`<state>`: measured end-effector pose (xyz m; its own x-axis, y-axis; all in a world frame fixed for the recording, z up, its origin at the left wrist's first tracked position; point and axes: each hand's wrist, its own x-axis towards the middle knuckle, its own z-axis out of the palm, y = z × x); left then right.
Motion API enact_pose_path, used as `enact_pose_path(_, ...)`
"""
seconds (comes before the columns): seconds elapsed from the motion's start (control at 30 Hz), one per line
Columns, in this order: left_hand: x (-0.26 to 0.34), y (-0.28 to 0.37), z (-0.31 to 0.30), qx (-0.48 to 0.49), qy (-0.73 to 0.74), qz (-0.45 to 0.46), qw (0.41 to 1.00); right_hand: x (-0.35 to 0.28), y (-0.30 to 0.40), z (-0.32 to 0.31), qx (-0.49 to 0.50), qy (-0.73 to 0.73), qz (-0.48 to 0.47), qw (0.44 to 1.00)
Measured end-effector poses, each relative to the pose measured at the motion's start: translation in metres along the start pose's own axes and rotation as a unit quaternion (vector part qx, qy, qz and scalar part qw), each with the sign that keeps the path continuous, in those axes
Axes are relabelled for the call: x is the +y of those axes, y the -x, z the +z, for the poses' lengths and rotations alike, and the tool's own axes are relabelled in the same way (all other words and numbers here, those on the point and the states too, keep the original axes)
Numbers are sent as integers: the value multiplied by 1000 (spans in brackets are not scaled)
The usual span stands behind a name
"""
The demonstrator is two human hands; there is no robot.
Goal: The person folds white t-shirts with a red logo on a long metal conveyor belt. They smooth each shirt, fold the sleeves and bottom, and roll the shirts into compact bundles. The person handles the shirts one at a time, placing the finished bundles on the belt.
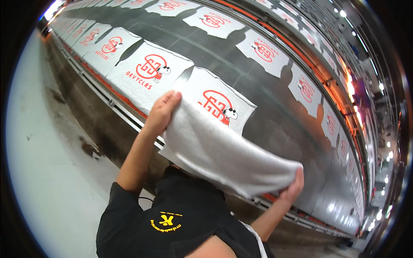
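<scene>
A pale grey fabric piece (222,154) hangs slightly blurred between my two hands. My left hand (164,111) pinches its upper left corner, close to a printed fabric panel (129,84) lying on the long dark table. At the fabric's other end, my right hand (293,187) grips the right corner above the table's near edge. Beneath and beyond the held fabric lies another printed panel (246,113), with a red design and a cartoon dog; its lower part is hidden by the held piece.
The long table (271,125) carries rows of printed fabric panels along both sides. A metal rail (119,111) runs along its near edge. Past the far edge are orange-lit rails (326,80) and another table with panels. A pale floor (64,161) lies left.
</scene>
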<state>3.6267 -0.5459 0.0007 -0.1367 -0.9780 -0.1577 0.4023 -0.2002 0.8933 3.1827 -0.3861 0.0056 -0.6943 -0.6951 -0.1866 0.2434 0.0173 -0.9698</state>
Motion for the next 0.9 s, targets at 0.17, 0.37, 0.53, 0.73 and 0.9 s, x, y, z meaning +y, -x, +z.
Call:
enact_pose_path(0.17, 41, -48, -40, 8, -66, 106, 992, -4, 24, 101, -66, -84, -37, 994)
enact_pose_path(0.37, 30, -69, -82, 21, -14, 66, 997, 34, 25, 130, -46, -60, -5, 997)
enact_pose_path(0.53, -111, -104, -176, 84, -213, -28, 973, 189, -4, 108, -37, 25, 92, 995)
enact_pose_path(0.73, -188, -77, -206, 155, -363, -86, 915, 252, 12, 100, 14, 122, 148, 981)
enact_pose_path(0.9, -159, -70, -185, 166, -436, -108, 878, 263, 15, 83, 18, 179, 187, 966)
